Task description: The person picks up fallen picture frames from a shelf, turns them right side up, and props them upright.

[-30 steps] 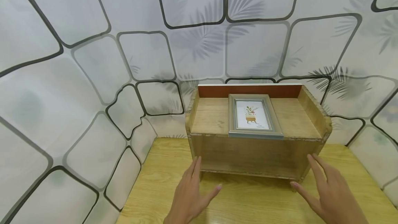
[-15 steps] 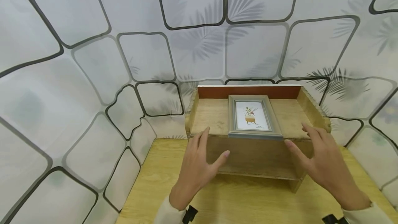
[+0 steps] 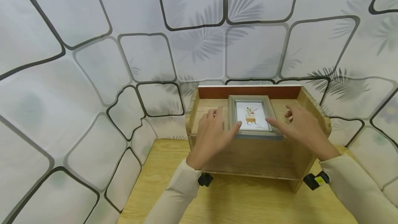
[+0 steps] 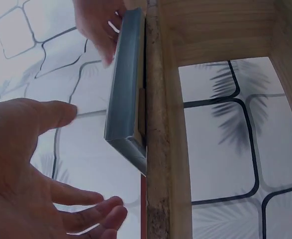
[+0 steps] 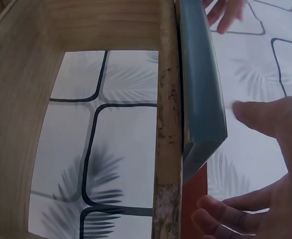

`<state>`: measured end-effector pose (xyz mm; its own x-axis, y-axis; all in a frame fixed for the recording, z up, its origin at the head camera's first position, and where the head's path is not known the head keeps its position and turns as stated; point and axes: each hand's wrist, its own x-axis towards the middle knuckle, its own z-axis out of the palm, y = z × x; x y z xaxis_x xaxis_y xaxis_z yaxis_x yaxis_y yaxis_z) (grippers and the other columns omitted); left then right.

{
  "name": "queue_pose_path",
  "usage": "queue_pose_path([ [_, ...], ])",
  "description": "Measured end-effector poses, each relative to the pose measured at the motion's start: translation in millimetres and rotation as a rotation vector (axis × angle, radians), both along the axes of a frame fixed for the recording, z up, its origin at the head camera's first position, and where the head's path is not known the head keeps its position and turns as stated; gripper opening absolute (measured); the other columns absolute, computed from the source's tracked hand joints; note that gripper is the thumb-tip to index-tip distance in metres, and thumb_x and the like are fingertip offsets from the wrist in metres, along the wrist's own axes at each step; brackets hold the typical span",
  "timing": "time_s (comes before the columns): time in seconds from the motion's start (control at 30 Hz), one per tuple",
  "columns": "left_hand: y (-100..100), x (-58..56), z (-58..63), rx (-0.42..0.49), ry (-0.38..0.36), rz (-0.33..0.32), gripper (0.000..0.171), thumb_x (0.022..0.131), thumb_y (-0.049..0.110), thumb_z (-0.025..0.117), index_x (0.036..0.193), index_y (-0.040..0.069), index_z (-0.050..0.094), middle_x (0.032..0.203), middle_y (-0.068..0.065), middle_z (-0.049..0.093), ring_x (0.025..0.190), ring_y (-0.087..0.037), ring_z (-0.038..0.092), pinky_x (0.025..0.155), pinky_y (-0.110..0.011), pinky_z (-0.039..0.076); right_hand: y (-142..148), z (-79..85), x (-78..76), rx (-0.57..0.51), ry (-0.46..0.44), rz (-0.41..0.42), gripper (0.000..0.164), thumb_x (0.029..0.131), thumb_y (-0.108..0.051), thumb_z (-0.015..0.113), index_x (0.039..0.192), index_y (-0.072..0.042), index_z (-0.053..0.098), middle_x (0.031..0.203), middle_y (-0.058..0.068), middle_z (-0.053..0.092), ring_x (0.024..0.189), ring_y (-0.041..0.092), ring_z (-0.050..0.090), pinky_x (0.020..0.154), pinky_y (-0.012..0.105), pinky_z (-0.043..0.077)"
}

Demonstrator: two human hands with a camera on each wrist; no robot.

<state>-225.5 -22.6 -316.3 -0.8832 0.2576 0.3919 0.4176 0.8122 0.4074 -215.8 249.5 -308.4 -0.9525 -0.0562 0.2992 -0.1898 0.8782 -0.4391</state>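
A silver-grey picture frame [image 3: 252, 113] with a print of a potted plant lies face up on the top board of a small wooden shelf [image 3: 214, 102]. Its front edge juts slightly past the board. My left hand [image 3: 212, 136] is over the frame's left side, thumb and fingers spread. On the other side, my right hand [image 3: 300, 127] hovers with its thumb overlapping the frame's right border in the head view. Both wrist views show a gap between the near thumb and the frame [image 4: 123, 79]. Neither hand holds anything.
The shelf stands on a yellow wood-grain table [image 3: 161, 172], near a wall [image 3: 199, 54] with a leaf-and-line pattern. Raised side panels and a reddish-brown back strip [image 3: 214, 92] border its top. Below is an open compartment.
Both hands have moved forward and up from in front of the shelf to above its top, closing in on the frame from either side. The frame and shelf have stayed put.
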Motion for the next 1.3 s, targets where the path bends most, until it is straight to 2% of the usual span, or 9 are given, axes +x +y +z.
queue_pose_path([
  [0.17, 8, -14.3, 7.2, -0.098, -0.110, 0.014, 0.079, 0.095, 0.064, 0.056, 0.143, 0.001, 0.050, 0.127, -0.020, 0.058, 0.115, -0.035, 0.055, 0.103, -0.048, 0.041, -4, 5.1, -17.1, 0.058, -0.142, 0.051, 0.105, 0.089, -0.065, 0.065, 0.140, 0.024, 0.039, 0.098, 0.025, 0.068, 0.082, 0.032, 0.064, 0.077, 0.055, 0.053],
  [0.3, 13, -22.8, 8.6, -0.134, -0.178, -0.001, 0.057, 0.095, 0.062, 0.057, 0.110, 0.008, 0.063, 0.103, -0.011, 0.058, 0.091, -0.027, 0.051, 0.088, -0.040, 0.041, -5, 8.0, -22.6, 0.081, -0.196, 0.097, 0.095, 0.088, -0.064, 0.067, 0.129, 0.020, 0.050, 0.074, 0.008, 0.057, 0.065, 0.020, 0.052, 0.063, 0.039, 0.047],
  [0.4, 16, -27.7, 8.7, -0.139, -0.216, -0.014, 0.047, 0.095, 0.060, 0.059, 0.089, 0.013, 0.061, 0.091, -0.006, 0.054, 0.083, -0.025, 0.047, 0.079, -0.037, 0.036, -5, 8.6, -25.7, 0.094, -0.212, 0.119, 0.093, 0.087, -0.063, 0.069, 0.127, 0.019, 0.052, 0.075, 0.008, 0.055, 0.067, 0.021, 0.051, 0.061, 0.036, 0.043],
  [0.47, 18, -29.9, 9.1, -0.141, -0.236, -0.013, 0.046, 0.095, 0.058, 0.061, 0.083, 0.014, 0.060, 0.089, -0.005, 0.053, 0.082, -0.025, 0.045, 0.078, -0.036, 0.033, -5, 8.5, -27.3, 0.094, -0.207, 0.128, 0.092, 0.086, -0.062, 0.071, 0.126, 0.019, 0.053, 0.084, 0.015, 0.062, 0.073, 0.025, 0.056, 0.063, 0.039, 0.047],
  [0.63, 20, -34.1, 9.4, -0.163, -0.260, 0.007, 0.045, 0.093, 0.055, 0.065, 0.075, 0.014, 0.059, 0.088, -0.005, 0.054, 0.083, -0.026, 0.046, 0.077, -0.037, 0.031, -5, 7.2, -30.5, 0.066, -0.207, 0.146, 0.075, 0.085, -0.058, 0.074, 0.110, 0.012, 0.064, 0.100, 0.024, 0.067, 0.086, 0.032, 0.063, 0.072, 0.049, 0.053],
  [0.77, 20, -35.7, 9.3, -0.176, -0.269, 0.002, 0.046, 0.093, 0.054, 0.065, 0.072, 0.014, 0.058, 0.090, -0.005, 0.054, 0.084, -0.025, 0.047, 0.078, -0.038, 0.032, -6, 6.6, -32.1, 0.042, -0.219, 0.149, 0.060, 0.084, -0.055, 0.075, 0.089, 0.004, 0.062, 0.084, 0.014, 0.062, 0.076, 0.026, 0.057, 0.064, 0.041, 0.048],
  [0.9, 20, -36.4, 9.2, -0.173, -0.257, -0.012, 0.045, 0.094, 0.052, 0.065, 0.070, 0.014, 0.058, 0.092, -0.004, 0.053, 0.085, -0.025, 0.046, 0.079, -0.038, 0.033, -8, 6.0, -31.8, 0.024, -0.222, 0.148, 0.054, 0.085, -0.052, 0.076, 0.075, -0.006, 0.050, 0.069, 0.002, 0.042, 0.066, 0.019, 0.041, 0.057, 0.033, 0.034],
  [1.07, 21, -36.6, 8.0, -0.168, -0.231, -0.016, 0.044, 0.094, 0.050, 0.066, 0.071, 0.013, 0.058, 0.093, -0.004, 0.053, 0.087, -0.025, 0.044, 0.079, -0.036, 0.034, -8, 7.3, -29.5, 0.017, -0.206, 0.149, 0.054, 0.085, -0.051, 0.076, 0.082, -0.001, 0.057, 0.075, 0.007, 0.052, 0.069, 0.022, 0.046, 0.058, 0.034, 0.039],
  [1.3, 21, -35.9, 7.3, -0.155, -0.212, -0.014, 0.043, 0.094, 0.049, 0.066, 0.070, 0.014, 0.058, 0.090, -0.003, 0.053, 0.088, -0.024, 0.043, 0.079, -0.034, 0.034, -10, 8.7, -26.0, -0.044, -0.205, 0.160, 0.059, 0.087, -0.047, 0.078, 0.109, 0.007, 0.066, 0.095, 0.017, 0.070, 0.079, 0.024, 0.062, 0.065, 0.037, 0.050],
])
